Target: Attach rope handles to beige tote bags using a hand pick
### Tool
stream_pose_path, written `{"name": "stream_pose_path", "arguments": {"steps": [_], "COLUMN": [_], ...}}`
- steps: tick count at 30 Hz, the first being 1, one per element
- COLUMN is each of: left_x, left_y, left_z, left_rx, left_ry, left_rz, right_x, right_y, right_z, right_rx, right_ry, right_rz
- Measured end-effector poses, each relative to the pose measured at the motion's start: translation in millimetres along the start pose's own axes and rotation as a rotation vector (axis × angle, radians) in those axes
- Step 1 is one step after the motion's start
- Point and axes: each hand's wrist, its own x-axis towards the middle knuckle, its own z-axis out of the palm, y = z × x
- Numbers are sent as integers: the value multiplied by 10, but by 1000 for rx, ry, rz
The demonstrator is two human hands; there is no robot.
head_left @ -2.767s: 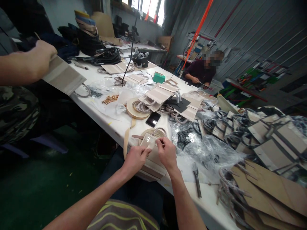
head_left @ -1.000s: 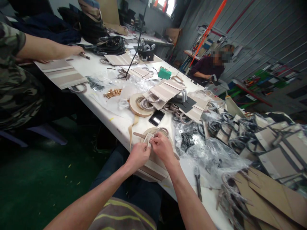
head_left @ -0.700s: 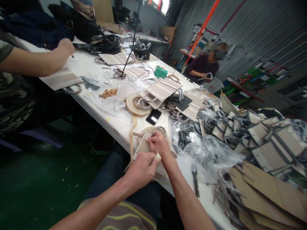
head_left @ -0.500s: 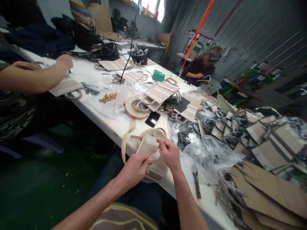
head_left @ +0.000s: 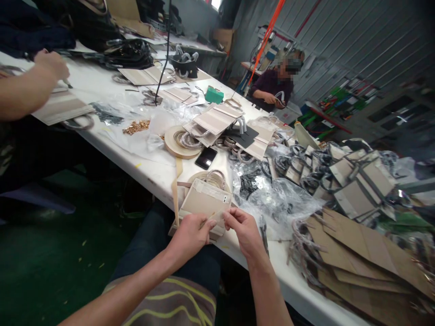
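A beige bag panel (head_left: 204, 199) lies at the table's front edge, with a small black-and-white mark near its right corner. My left hand (head_left: 193, 233) pinches one end of a short tape strip (head_left: 216, 218) over the panel's lower part. At the strip's other end, my right hand (head_left: 239, 224) has thumb and fingertips closed on it. From a tape roll (head_left: 180, 142) a loose tan tape (head_left: 175, 194) hangs down along the panel's left side. Coiled handles lie just behind the panel.
Behind the panel are a black phone (head_left: 205, 158) and stacked beige panels (head_left: 215, 120). Plastic bags (head_left: 288, 203) and brown bag pieces (head_left: 367, 258) lie right. A co-worker's hand (head_left: 50, 68) is at the left; another person (head_left: 275, 83) sits across the table.
The view has shifted, so the table's contents sit further left. My right hand has lowered from the panel's upper right, uncovering the small mark. The strip is now stretched between my hands.
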Motion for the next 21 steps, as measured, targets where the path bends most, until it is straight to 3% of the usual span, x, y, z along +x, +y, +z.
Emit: {"name": "stream_pose_path", "arguments": {"steps": [5,9,15,21], "left_x": [-82,55,342,477], "left_y": [-11,-63,-53,-125], "left_z": [237,388,485,567], "left_rx": [221,236,65,-168], "left_ry": [74,81,52,-7], "left_rz": [40,38,62,-88], "right_x": [7,195,535,626], "right_y": [171,223,135,110], "right_z": [-109,-165,-164,-152], "right_rx": [-287,-562,-839,-977], "right_ry": [173,328,255,269], "right_rz": [-79,-263,-475,-541]}}
